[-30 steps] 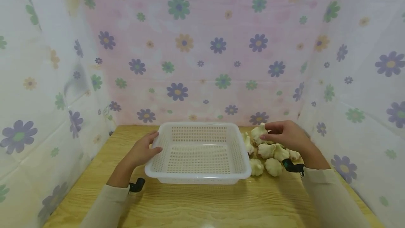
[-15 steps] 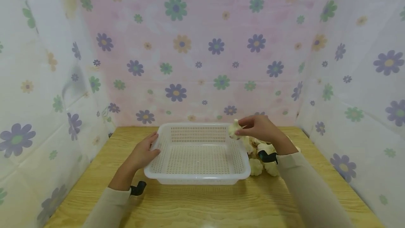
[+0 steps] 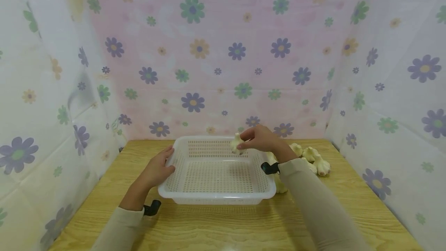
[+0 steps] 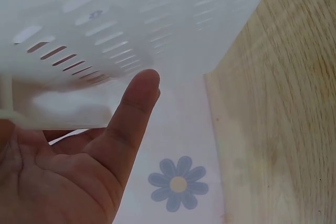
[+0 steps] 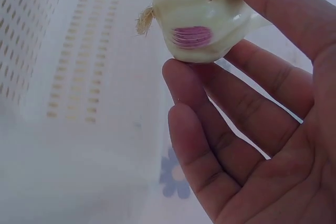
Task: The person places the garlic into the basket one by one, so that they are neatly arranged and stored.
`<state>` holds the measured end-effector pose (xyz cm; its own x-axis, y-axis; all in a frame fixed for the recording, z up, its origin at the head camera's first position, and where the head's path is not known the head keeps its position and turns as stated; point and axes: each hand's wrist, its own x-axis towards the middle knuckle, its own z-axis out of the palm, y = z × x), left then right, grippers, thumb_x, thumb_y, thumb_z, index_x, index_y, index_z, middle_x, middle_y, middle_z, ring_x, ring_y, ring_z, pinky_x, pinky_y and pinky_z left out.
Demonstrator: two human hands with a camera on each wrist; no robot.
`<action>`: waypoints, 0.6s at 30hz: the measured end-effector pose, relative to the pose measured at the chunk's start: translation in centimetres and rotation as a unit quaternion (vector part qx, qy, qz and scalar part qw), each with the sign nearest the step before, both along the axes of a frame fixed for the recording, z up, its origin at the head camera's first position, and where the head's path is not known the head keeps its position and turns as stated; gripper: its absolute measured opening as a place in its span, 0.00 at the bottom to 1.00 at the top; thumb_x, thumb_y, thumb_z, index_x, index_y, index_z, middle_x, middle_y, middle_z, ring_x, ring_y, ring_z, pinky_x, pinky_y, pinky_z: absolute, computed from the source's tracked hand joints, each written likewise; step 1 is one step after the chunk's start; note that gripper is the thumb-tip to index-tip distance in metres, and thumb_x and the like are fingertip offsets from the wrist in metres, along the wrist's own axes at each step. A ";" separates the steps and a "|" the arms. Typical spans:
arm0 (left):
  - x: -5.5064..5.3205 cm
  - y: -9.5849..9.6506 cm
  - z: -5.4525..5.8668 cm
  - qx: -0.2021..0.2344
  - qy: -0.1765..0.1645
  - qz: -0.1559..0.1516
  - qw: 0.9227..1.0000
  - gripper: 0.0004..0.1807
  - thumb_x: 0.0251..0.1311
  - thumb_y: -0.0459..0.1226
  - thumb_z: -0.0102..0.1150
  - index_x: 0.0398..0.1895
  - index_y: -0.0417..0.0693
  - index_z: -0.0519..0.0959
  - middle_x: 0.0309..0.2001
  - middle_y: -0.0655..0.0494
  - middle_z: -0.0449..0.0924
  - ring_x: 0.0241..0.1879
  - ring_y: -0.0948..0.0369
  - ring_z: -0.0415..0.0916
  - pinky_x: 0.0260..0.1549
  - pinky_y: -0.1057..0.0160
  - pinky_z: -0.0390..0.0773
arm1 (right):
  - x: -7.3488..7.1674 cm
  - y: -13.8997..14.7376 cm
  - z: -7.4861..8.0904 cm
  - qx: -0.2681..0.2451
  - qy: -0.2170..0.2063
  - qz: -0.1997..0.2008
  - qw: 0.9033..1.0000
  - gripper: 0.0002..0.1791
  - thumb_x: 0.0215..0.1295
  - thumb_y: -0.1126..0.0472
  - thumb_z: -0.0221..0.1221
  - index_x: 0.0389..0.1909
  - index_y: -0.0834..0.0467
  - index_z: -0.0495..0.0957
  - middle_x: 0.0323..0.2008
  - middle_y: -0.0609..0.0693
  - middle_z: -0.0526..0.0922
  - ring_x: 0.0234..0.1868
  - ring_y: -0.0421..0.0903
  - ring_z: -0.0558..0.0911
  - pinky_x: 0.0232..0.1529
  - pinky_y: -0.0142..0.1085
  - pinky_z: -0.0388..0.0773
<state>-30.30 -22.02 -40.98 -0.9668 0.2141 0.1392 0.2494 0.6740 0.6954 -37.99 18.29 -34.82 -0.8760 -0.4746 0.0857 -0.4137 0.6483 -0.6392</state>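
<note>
A white plastic basket (image 3: 217, 195) with slotted walls and floor sits on the table in the head view. My left hand (image 3: 157, 169) holds its left rim, the thumb over the edge; the left wrist view shows a finger (image 4: 137, 98) extended along the outer wall. Over the basket's right rear part, my right hand (image 3: 261, 140) pinches a garlic bulb (image 3: 237, 145) between thumb and fingers, stem up. In the right wrist view that garlic bulb (image 5: 197, 19) shows purple streaks and dry roots, while the lower fingers are loosely bent beneath it.
More garlic bulbs (image 3: 321, 164) lie on the wooden table (image 3: 216, 227) right of the basket, partly hidden by the right forearm. A flower-print cloth (image 3: 223, 69) encloses the table at back and sides. Black wrist devices (image 3: 152, 207) sit at both cuffs.
My right hand has carried the garlic bulb leftward from the pile, across the basket's right rim, to above its inside. The left hand stays on the left rim.
</note>
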 end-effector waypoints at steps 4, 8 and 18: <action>0.1 0.2 0.0 -0.008 0.006 -0.001 1.000 0.39 0.66 0.28 0.55 0.79 0.29 0.55 0.82 0.36 0.47 0.78 0.35 0.51 0.64 0.40 0.74 | -0.4 -1.9 -0.6 -0.008 -0.014 0.001 1.000 0.32 0.58 0.42 0.73 0.61 0.52 0.84 0.59 0.49 0.86 0.61 0.52 0.82 0.62 0.53 0.79; 0.1 0.2 0.0 -0.013 0.014 -0.002 1.000 0.39 0.64 0.27 0.55 0.78 0.28 0.56 0.82 0.36 0.48 0.78 0.34 0.49 0.66 0.38 0.71 | -1.0 -3.4 -1.2 -0.013 -0.035 0.009 0.999 0.31 0.58 0.43 0.74 0.60 0.53 0.84 0.59 0.49 0.85 0.60 0.51 0.83 0.61 0.50 0.81; 0.1 0.2 -0.1 -0.014 0.017 -0.005 1.000 0.39 0.63 0.27 0.54 0.78 0.27 0.55 0.82 0.35 0.48 0.78 0.34 0.50 0.66 0.36 0.69 | -1.8 -6.5 -1.7 -0.015 -0.068 0.016 0.997 0.30 0.57 0.49 0.76 0.59 0.56 0.84 0.57 0.51 0.86 0.52 0.47 0.86 0.52 0.44 0.85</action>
<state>-30.23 -21.80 -41.06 -0.9595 0.2273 0.1662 0.2792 0.6908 0.6670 -39.81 11.75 -36.50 -0.8651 -0.5013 -0.0189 -0.3413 0.6157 -0.7102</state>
